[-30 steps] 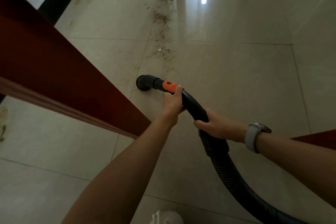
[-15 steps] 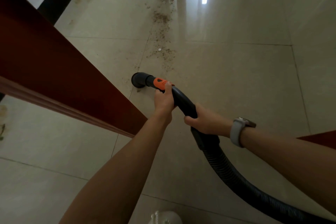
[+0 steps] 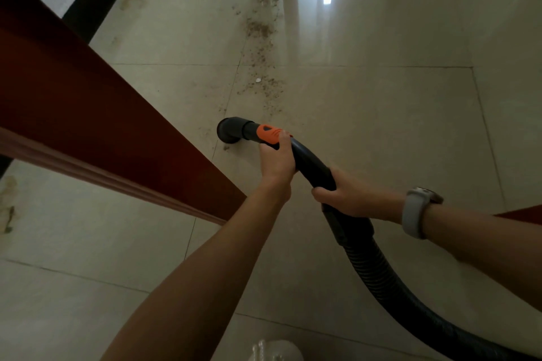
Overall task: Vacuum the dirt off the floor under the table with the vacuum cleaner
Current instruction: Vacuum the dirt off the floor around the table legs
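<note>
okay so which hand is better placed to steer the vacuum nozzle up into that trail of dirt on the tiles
Left. The left hand grips the pipe right behind the orange collar, nearest the nozzle, so it probably steers best. The right hand holds farther back, by the ribbed hose. The dirt lies just ahead.

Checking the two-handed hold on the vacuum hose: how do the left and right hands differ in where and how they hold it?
The left hand holds the hose far forward, by the orange grip behind the nozzle; the right hand holds further back, above the ribbed section. The right wrist wears a watch; the left is bare. Both hands wrap round the hose.
</note>
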Motion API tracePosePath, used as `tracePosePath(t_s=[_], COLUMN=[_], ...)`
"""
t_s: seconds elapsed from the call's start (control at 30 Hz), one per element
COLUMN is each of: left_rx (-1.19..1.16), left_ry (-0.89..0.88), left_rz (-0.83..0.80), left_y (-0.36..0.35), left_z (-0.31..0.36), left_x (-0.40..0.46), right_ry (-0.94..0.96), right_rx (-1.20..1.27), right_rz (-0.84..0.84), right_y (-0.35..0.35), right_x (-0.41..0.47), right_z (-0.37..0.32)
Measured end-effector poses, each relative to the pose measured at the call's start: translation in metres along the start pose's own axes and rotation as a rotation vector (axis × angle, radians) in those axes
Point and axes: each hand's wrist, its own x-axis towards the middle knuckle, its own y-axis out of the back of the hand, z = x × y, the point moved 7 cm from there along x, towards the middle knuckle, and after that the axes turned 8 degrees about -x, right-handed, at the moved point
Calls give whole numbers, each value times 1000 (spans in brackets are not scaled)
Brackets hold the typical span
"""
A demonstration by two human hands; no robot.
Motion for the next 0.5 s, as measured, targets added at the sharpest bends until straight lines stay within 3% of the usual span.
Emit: tracePosePath(t_s=[0.5], left_rx=[155], left_ry=[52], left_rz=[39], left_y=[-5], left_z=[-28], left_x=[-14], right_ry=[-37], right_rx=[102], right_rz=[-72], right_y=[-7], right_x=[-25], right_z=[18])
